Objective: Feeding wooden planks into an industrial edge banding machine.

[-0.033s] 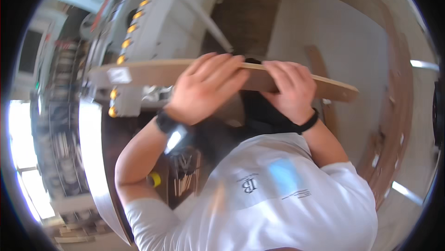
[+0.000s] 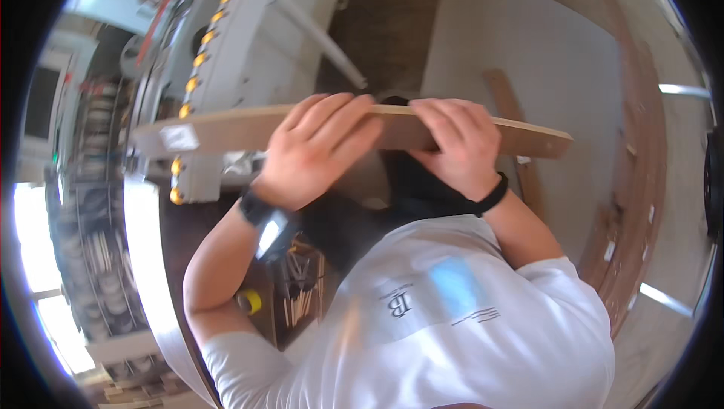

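Note:
A long, narrow brown board (image 2: 234, 131) with a pale upper edge is held crosswise in front of me. A white label (image 2: 179, 137) is stuck near its left end. My left hand (image 2: 317, 149) is closed over the board left of its middle, its fingers bent over the upper edge. Further right, my right hand (image 2: 461, 145) grips the same board, fingers over the top edge and thumb against the near face. A dark watch (image 2: 265, 216) is on my left wrist and a black band (image 2: 494, 194) on my right. The board's far face is hidden.
A grey machine bed with a row of yellow rollers (image 2: 197, 60) runs at the left, by the board's end. Below it are a yellow tape roll (image 2: 250, 302) and a compartment of tools (image 2: 298, 303). Brown boards (image 2: 641, 198) and a large grey panel (image 2: 528, 39) lie right.
The board and both my hands appear slightly further left, with the board's left end a little lower. The surroundings have shifted left too. My grip stays the same.

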A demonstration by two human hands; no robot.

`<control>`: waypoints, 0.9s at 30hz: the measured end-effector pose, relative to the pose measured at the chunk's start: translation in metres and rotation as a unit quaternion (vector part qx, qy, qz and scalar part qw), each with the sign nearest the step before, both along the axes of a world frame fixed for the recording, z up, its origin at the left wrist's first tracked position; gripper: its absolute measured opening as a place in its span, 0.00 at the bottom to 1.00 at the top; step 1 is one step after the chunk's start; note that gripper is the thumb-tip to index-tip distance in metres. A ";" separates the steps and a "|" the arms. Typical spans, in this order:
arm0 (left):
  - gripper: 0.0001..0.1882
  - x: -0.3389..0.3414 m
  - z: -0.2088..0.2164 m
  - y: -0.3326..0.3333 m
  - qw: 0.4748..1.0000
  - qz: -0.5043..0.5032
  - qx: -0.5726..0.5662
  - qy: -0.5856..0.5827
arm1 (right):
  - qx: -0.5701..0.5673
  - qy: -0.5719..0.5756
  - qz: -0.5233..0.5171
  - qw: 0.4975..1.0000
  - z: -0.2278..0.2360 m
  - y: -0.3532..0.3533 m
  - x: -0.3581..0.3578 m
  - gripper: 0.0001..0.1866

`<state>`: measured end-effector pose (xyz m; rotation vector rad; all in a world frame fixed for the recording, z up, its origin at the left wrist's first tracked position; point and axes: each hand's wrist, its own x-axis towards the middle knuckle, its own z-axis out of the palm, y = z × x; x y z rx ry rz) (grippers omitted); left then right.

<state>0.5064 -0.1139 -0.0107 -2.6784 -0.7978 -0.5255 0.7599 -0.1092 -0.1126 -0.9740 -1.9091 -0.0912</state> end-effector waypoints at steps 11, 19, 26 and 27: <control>0.27 -0.129 0.073 -0.037 0.977 0.202 0.016 0.064 | -0.048 -0.087 -0.207 0.973 -0.047 0.062 0.141 0.21; 0.24 -0.239 0.093 -0.064 0.917 0.398 0.012 -0.026 | -0.212 -0.021 -0.173 0.962 -0.107 0.048 0.137 0.17; 0.21 -0.349 0.075 -0.063 0.843 0.511 -0.056 -0.159 | -0.220 -0.022 -0.044 0.974 -0.111 0.045 0.068 0.16; 0.21 -0.359 0.071 -0.060 0.829 0.524 -0.081 -0.180 | -0.229 -0.023 -0.025 0.973 -0.110 0.044 0.060 0.14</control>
